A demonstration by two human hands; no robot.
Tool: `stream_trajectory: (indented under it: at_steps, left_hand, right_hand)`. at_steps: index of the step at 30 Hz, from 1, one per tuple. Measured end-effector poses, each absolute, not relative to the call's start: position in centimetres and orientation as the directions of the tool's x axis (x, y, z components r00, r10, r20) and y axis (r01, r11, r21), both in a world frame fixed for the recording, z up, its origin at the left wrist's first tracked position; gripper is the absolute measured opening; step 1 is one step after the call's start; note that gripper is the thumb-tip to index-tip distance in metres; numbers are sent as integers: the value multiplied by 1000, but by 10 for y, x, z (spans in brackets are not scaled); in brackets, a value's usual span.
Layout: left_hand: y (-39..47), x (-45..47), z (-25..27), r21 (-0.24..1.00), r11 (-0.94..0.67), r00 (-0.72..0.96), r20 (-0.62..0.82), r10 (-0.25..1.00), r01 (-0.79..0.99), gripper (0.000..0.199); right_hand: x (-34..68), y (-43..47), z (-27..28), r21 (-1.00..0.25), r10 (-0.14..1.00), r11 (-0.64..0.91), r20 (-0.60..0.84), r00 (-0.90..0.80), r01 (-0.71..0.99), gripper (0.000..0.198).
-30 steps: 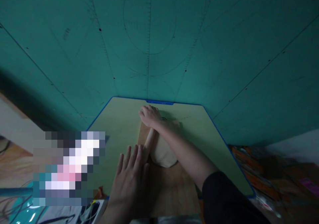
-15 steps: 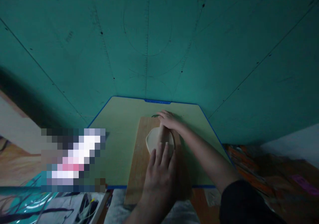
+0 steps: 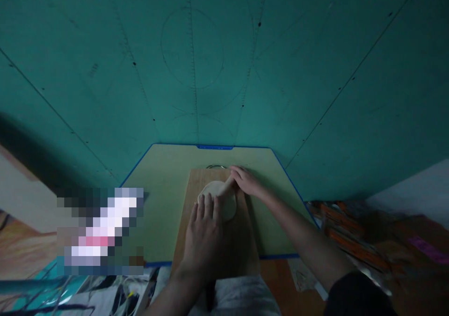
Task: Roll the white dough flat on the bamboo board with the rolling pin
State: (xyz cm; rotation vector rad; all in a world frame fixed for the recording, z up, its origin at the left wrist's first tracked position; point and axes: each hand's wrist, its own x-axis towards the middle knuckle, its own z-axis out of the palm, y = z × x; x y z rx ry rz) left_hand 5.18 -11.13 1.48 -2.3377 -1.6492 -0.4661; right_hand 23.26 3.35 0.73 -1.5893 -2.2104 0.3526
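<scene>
A pale rolling pin [image 3: 227, 185] lies slantwise across a flat round of dough [image 3: 228, 209] on a wooden board [image 3: 193, 181]. My right hand [image 3: 244, 180] is closed over the pin's far end, near the board's back right edge. At the near end, my left hand [image 3: 204, 229] bears on the pin with its fingers laid forward over the dough's left part. That end of the pin is hidden beneath the left hand. The dough's near edge is partly covered too.
Under the board is a pale tabletop [image 3: 157, 213] with a blue rim, set against a green wall [image 3: 210, 100]. A wire loop [image 3: 216, 166] shows behind the board. Cables and a tray are at lower left; cardboard [image 3: 403, 241] is at right. One area at left is pixelated.
The rolling pin has turned from nearly straight ahead to a slant, far end to the right. My left hand has shifted left over the dough. The camera view has shifted a little.
</scene>
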Motion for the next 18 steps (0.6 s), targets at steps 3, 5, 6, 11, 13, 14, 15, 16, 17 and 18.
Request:
stream_trajectory:
  at_steps: [3, 5, 6, 11, 13, 14, 15, 16, 17, 18]
  left_hand:
    - [-105, 43, 20, -15, -310, 294, 371, 881, 950, 51]
    - [-98, 32, 21, -10, -269, 254, 364, 896, 963, 49]
    - [-94, 25, 21, -6, -242, 228, 357, 906, 970, 47]
    - [-77, -1, 21, 42, -152, 134, 284, 950, 988, 40]
    - [-73, -6, 23, 73, -155, 131, 263, 956, 985, 35]
    - [-72, -8, 24, 94, -168, 139, 258, 956, 981, 32]
    - [-70, -10, 24, 117, -191, 156, 259, 953, 975, 30]
    - [-69, -12, 24, 142, -222, 179, 267, 947, 965, 28]
    - [-69, -14, 23, 165, -258, 206, 278, 938, 952, 27]
    - [-68, -16, 22, 183, -292, 232, 292, 928, 939, 26]
  right_hand:
    - [217, 42, 6, -401, 951, 306, 172, -257, 863, 38]
    - [202, 52, 8, -389, 946, 319, 178, -270, 864, 35]
    - [194, 58, 9, -383, 943, 330, 179, -281, 863, 34]
    - [159, 85, 18, -363, 916, 401, 186, -356, 841, 32]
    - [151, 90, 21, -358, 907, 421, 191, -376, 834, 33]
    - [149, 91, 23, -355, 904, 427, 195, -381, 831, 34]
    - [149, 90, 24, -351, 900, 434, 200, -386, 830, 35]
    - [150, 88, 26, -346, 897, 440, 208, -390, 828, 35]
    - [153, 85, 27, -340, 893, 447, 217, -394, 827, 35]
    - [157, 82, 29, -334, 889, 454, 227, -397, 826, 35]
